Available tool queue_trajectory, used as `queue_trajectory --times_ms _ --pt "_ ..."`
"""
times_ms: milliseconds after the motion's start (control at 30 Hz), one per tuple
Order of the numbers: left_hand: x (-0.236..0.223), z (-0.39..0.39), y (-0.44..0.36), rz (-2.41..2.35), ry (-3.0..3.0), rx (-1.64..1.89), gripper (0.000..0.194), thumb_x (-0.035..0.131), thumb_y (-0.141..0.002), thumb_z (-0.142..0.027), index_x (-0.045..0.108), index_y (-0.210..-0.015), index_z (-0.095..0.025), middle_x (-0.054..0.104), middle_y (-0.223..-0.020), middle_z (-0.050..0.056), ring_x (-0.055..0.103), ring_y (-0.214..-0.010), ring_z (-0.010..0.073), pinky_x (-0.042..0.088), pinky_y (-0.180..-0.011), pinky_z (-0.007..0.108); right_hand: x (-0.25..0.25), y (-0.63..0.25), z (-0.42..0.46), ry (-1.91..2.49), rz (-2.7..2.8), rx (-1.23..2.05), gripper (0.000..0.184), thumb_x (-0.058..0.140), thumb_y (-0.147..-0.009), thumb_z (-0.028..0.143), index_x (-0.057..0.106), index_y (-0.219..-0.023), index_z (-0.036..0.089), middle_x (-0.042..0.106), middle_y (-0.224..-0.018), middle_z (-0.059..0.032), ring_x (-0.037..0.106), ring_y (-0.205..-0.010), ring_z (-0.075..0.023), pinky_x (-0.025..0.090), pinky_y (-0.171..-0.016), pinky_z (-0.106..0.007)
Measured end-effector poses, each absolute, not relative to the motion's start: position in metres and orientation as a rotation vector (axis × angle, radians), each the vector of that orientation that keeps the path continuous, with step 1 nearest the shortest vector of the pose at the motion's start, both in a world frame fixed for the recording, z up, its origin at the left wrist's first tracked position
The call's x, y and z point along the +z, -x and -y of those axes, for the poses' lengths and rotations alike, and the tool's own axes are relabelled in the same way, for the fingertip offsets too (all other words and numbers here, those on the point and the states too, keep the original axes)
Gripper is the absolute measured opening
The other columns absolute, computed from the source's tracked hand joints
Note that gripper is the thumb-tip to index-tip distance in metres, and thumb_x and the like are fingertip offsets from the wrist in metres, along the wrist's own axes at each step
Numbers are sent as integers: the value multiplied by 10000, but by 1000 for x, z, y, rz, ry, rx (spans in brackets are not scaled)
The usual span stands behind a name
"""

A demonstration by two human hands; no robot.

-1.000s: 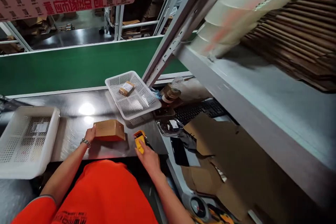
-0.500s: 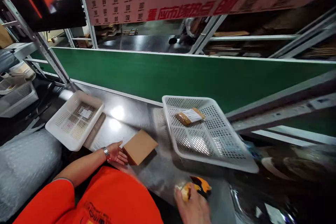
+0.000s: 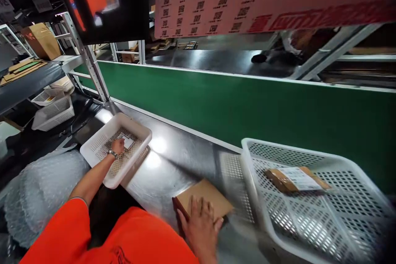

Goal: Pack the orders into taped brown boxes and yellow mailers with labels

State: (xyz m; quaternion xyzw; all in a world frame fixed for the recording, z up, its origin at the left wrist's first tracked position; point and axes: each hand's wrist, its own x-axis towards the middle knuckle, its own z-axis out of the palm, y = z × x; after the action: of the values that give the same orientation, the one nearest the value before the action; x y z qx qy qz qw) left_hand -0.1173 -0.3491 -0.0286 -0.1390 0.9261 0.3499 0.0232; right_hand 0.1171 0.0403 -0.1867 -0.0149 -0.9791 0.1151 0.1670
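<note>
My left hand (image 3: 118,146), with a metal watch at the wrist, reaches into the white plastic basket (image 3: 142,130) on the left. Its fingers are closed at the near edge of a white printed label (image 3: 127,141) on the basket's mesh floor. Flat on top of a small brown cardboard box (image 3: 213,198) rests my right hand (image 3: 199,222), fingers spread. The box lies on the metal table (image 3: 173,173) in front of my body.
A larger white basket (image 3: 260,214) at right holds a taped brown parcel (image 3: 297,179) with a label. Behind the table runs a green conveyor belt (image 3: 216,107). Bubble wrap (image 3: 46,189) lies at left; a monitor (image 3: 105,4) and pink code board (image 3: 216,4) hang above.
My left hand has left the box's side and entered the left basket. My right hand has let go of the yellow-and-black tape dispenser and moved onto the box. The view has swung left.
</note>
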Motion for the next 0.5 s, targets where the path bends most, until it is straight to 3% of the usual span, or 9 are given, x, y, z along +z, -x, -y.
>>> queue_trajectory --times_ms 100,233,300,400,500 --pt "-41 358 126 -2853 398 943 445 758 -985 -123 765 -1423 -41 692 -1643 323 627 -1606 404 420 -1394 509 -195 -117 -44 62 2811 296 713 516 -1095 313 501 -1766 71 521 -1773 -375 427 -1718 -549 344 -1339 -872" --pt "-56 353 134 -2854 200 756 451 819 -965 -190 759 -1404 -103 556 -1803 276 418 -1761 436 321 -1457 525 -199 -117 -50 44 2893 306 861 587 -1025 243 355 -1846 124 462 -1833 -335 364 -1766 -527 352 -1336 -879" --pt "-60 349 135 -2880 58 669 314 777 -1017 -242 773 -1310 -130 600 -1770 248 440 -1743 443 338 -1445 560 -193 -117 -52 55 2932 342 865 599 -995 205 388 -1830 130 451 -1847 -321 364 -1773 -508 357 -1348 -854" --pt "-57 344 136 -2878 -101 657 89 733 -1018 -169 778 -1090 -196 769 -1578 153 590 -1630 378 445 -1381 514 -169 -119 -51 142 3010 495 829 606 -959 175 492 -1781 150 435 -1877 -283 352 -1793 -461 318 -1400 -807" --pt "-45 345 139 -2835 -190 696 164 592 -1049 -156 751 -1008 -169 866 -1281 160 755 -1393 356 547 -1284 532 -136 -120 -45 364 2950 916 732 687 -940 322 650 -1658 188 499 -1850 -254 403 -1766 -460 291 -1421 -804"
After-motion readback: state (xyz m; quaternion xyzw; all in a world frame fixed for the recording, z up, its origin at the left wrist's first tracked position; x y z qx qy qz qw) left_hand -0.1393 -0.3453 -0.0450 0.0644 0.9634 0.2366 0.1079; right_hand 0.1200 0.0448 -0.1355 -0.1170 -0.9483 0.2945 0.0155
